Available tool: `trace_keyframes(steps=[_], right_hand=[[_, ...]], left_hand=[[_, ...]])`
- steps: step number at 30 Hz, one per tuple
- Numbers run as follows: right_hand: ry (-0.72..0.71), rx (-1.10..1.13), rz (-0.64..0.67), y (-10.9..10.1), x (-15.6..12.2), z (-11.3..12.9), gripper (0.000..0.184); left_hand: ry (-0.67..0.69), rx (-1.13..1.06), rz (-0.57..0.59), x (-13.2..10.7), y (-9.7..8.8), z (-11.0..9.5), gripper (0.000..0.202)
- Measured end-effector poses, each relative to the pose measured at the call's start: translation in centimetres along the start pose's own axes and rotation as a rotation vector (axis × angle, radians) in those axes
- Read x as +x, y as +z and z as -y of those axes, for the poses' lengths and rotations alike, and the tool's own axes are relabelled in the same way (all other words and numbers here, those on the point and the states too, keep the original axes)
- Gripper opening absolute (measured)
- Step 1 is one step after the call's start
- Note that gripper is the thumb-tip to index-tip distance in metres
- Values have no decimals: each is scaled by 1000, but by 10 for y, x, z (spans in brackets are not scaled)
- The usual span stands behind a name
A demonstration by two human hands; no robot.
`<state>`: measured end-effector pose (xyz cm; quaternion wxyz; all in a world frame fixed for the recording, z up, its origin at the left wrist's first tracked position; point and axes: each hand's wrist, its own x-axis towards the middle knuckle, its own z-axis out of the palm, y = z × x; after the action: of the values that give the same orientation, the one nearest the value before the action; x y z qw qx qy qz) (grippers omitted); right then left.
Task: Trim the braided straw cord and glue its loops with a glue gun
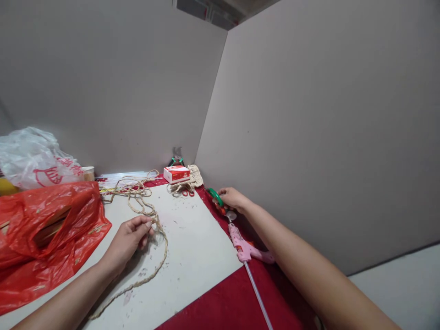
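Observation:
My left hand pinches a braided straw cord between thumb and fingers, over the white board. One length of the cord curves down toward the board's near edge, and the rest lies in loose loops beyond the hand. At the right, my right hand closes on a green ring-shaped thing; its exact kind is unclear and some fingers are hidden. Just below that hand a pink glue gun lies on the red cloth, with a long clear glue stick in its back end.
A red plastic bag covers the left side, with a white plastic bag behind it. White sticks, a red-and-white box, pliers and a woven straw piece stand along the back. Grey panels enclose the corner.

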<state>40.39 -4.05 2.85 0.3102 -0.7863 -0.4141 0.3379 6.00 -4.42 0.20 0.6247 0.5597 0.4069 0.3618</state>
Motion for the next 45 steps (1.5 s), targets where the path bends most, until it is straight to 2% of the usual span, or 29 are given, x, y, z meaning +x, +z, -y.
trace_keyframes(steps=[6, 11, 15, 21, 28, 32, 34, 36, 37, 38, 41, 43, 45], right_hand=[[42, 329, 76, -3, 1, -3, 13], [91, 601, 155, 3, 2, -5, 19], [66, 802, 220, 11, -6, -4, 10], [-99, 992, 211, 16, -21, 3, 11], [-377, 994, 147, 24, -37, 20, 30], [-481, 981, 167, 27, -48, 31, 29], [-504, 985, 188, 28, -53, 35, 28], [-518, 990, 204, 29, -57, 38, 28], [-522, 991, 215, 29, -59, 39, 28], [-524, 991, 229, 29, -61, 41, 29], [-536, 999, 297, 29, -72, 47, 28], [-570, 1006, 356, 28, -81, 52, 26], [-613, 1004, 402, 27, -91, 57, 25]], left_hand=[[-13, -2, 3, 0, 0, -1, 26], [-35, 6, -7, 0, 0, -1, 29], [-24, 21, -9, 1, -1, 1, 29], [-43, 10, 0, 2, -2, 3, 31], [-66, 95, 6, -3, 3, -3, 34], [54, 372, 57, -4, -1, -3, 36], [189, 524, -15, -5, -5, -9, 42], [265, 560, -104, -5, -6, -19, 49], [247, 514, -101, -5, -3, -26, 48], [187, 427, -48, -4, 1, -33, 46], [-134, 23, 177, 2, 25, -47, 35], [-317, -217, 227, 8, 46, -50, 28], [-415, -409, 247, 15, 65, -49, 26]])
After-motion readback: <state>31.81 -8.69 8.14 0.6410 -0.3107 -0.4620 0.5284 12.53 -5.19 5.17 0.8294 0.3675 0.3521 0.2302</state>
